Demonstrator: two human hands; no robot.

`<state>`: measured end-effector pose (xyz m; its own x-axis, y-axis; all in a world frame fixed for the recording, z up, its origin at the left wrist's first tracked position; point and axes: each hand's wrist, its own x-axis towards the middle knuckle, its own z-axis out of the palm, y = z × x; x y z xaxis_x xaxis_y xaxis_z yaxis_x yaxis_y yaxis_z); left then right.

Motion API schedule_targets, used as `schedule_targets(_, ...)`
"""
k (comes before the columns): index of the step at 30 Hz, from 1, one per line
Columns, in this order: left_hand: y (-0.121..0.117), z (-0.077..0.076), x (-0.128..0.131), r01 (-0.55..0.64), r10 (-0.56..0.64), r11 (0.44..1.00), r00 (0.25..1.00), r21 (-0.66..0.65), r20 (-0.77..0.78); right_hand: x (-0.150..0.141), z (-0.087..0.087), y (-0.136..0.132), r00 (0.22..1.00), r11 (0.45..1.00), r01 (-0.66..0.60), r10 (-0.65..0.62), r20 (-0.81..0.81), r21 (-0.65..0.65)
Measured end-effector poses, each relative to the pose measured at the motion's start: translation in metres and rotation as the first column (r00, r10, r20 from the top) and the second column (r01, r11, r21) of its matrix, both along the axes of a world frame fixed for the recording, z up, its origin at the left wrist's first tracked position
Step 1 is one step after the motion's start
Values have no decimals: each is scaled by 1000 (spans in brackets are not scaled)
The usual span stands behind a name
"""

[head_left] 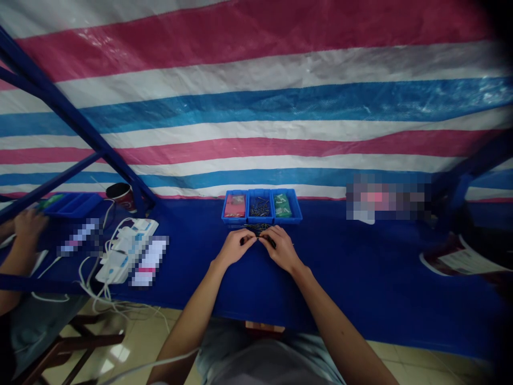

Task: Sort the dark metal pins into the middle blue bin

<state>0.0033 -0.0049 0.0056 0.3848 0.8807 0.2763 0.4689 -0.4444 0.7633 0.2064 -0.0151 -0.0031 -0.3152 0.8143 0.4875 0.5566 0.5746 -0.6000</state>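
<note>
My left hand (pixel 234 247) and my right hand (pixel 280 247) rest on the blue table (pixel 360 272), fingertips pinched together and meeting over a small heap of thin dark pins or screws (pixel 257 228). What each pinch holds is too small to name. Just beyond the heap stand three small blue bins in a row: the left bin (pixel 234 206) holds red packets, the middle bin (pixel 260 206) holds loose dark pins, the right bin (pixel 284 205) holds green packets.
A white power strip (pixel 120 251) with plugs and cables lies at the left. A dark cup (pixel 120 194) and another blue tray (pixel 74 203) stand further left, where another person's hand (pixel 28 222) works. Papers (pixel 457 259) lie at right. Blue frame bars (pixel 100 141) slant at left.
</note>
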Motion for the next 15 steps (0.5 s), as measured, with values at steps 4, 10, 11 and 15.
schedule_targets(4, 0, 2, 1, -6, 6, 1000, 1000, -4, 5, 0, 0, -1, 1000, 1000, 7, -7, -5, -4)
schedule_targets(10, 0, 1, 1, -7, 7, 1000, 1000, -7, 1, 0, 1, 0, 1000, 1000, -4, 4, -13, -7)
schedule_targets(11, 0, 0, 1, -7, 7, 1000, 1000, -6, 2, 0, 1, 1, 1000, 1000, -3, 3, -15, -6)
schedule_targets(15, 1, 0, 1, -1, 1, 1000, 1000, -8, 3, -1, 2, 1, 1000, 1000, -1, 1, -19, -10)
